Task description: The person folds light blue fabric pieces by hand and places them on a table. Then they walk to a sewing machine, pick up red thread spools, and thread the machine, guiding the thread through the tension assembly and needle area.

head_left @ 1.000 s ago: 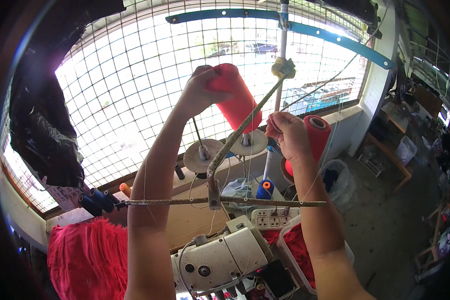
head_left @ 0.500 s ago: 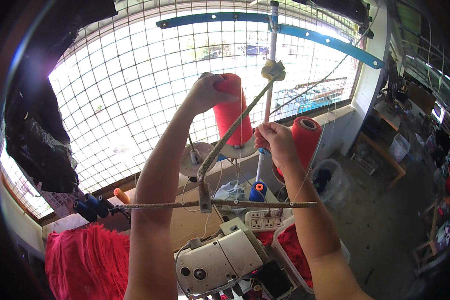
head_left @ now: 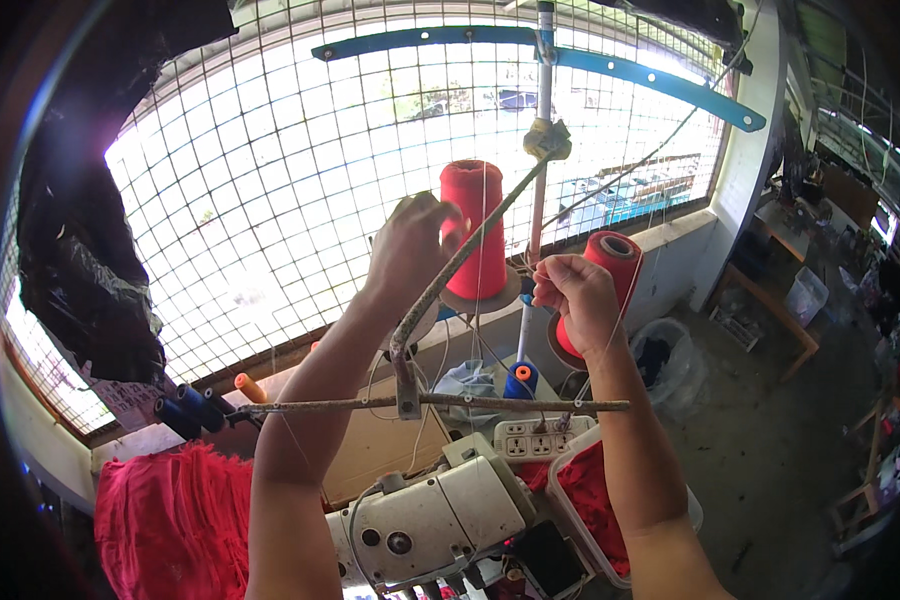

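A tall red thread cone (head_left: 473,235) stands upright on a round disc (head_left: 490,296) of the thread stand. My left hand (head_left: 410,245) is beside its left side, fingers loosely curled and apart, slightly blurred, the tips overlapping the cone's edge. Right of the stand's pole (head_left: 543,95), my right hand (head_left: 580,300) is closed in a pinch, a fine thread showing at its fingertips. Just behind that hand a second red thread cone (head_left: 615,262) leans on its own disc, partly covered by the hand. A rusty guide bar (head_left: 470,245) crosses in front of the first cone.
A sewing machine (head_left: 435,520) sits below my arms. Around it are a power strip (head_left: 535,440), a white bin of red cloth (head_left: 560,490), a blue thread spool (head_left: 519,382) and a red cloth pile (head_left: 175,520). Wire mesh (head_left: 270,200) covers the window; a blue bar (head_left: 660,82) spans overhead.
My left hand has come off the top of the red cone and moved down its left side. The cone sits slightly lower and farther right. My right hand has shifted slightly right and down, still pinched.
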A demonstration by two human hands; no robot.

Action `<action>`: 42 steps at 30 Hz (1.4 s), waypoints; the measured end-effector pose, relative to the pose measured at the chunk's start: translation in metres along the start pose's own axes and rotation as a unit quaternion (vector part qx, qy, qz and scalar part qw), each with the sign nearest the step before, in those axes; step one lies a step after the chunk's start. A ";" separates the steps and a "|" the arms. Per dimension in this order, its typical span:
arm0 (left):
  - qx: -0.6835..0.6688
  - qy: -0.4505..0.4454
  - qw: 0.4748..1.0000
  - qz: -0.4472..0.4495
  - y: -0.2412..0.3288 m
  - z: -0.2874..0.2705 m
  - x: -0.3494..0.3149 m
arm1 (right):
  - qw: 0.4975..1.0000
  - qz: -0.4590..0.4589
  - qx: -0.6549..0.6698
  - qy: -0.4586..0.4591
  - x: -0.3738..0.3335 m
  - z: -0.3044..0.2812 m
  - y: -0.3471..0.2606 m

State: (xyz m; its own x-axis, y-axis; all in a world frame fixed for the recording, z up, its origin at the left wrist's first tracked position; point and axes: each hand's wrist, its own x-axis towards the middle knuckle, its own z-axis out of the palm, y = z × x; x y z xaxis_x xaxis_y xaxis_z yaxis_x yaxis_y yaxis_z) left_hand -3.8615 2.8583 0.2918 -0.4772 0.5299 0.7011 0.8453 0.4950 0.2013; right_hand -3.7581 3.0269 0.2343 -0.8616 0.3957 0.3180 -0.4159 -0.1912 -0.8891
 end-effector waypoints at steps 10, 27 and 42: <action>-0.557 -0.217 0.800 -0.063 0.027 0.037 -0.043 | 0.977 0.037 -0.189 -0.092 -0.016 0.002 0.035; -0.605 -0.163 0.763 -0.161 0.001 -0.003 -0.082 | 0.803 -0.058 -0.593 0.022 0.072 0.007 0.069; -0.581 -0.155 0.781 -0.168 0.001 -0.007 -0.085 | 0.977 0.173 -0.108 -0.064 -0.003 -0.001 0.102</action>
State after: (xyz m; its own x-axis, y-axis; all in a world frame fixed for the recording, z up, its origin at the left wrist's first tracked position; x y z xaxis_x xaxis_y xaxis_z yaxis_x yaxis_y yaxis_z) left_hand -3.8190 2.8088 0.2375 -0.6025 0.7347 0.3118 0.2215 -0.2214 0.9497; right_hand -3.7980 3.0070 0.1430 -0.9750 0.2218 0.0123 -0.0340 -0.0943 -0.9950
